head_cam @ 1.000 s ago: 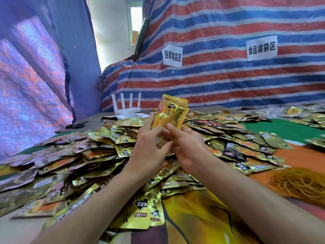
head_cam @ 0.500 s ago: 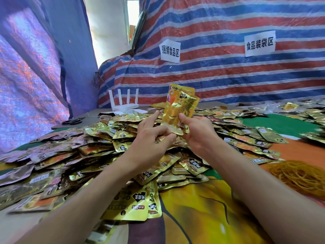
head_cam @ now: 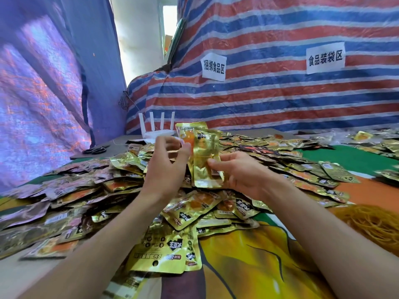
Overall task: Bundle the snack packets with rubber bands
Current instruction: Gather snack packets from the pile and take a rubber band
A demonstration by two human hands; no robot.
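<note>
Since half a second ago your left hand has lifted higher above the pile and your right hand has slid lower on the stack; the stack stands upright over the pile, between both hands. Your right thumb lies on its front near the bottom with the fingers curled behind, pinching it; your left fingers are half-curled and apart, thumb tip just at the stack's left edge. Whether anything is stretched across your left fingers is too blurred to tell; the stack's back packets are mostly hidden; the bands at right are cut off by the edge.
</note>
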